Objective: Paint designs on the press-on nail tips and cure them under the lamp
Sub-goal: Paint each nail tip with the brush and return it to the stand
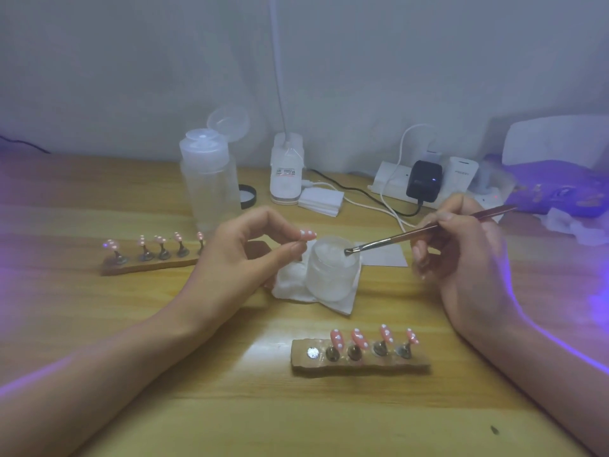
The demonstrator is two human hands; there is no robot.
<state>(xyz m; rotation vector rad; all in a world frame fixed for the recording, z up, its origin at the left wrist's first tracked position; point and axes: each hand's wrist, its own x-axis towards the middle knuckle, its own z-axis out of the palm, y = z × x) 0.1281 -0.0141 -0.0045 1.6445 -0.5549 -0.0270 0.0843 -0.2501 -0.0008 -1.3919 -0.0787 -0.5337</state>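
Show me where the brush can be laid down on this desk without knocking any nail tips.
Bare wood of the table lies along its front edge, below the near nail stand, and at the back left, behind the far nail stand and left of the pump bottle. Crowded: around the jar and by the power strip cables.

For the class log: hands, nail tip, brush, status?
Left hand pinches pink white-dotted nail tip. Right hand holds thin brush, bristles at frosted glass jar rim. Nothing blocking.

The light wooden table (pixel 230 407) bears a brown wooden nail-stand strip (pixel 361 366) in front and a second strip (pixel 148 263) far left. A crumpled white tissue (pixel 333 301) lies mid-table, with a clear plastic bottle (pixel 209 189) behind it.
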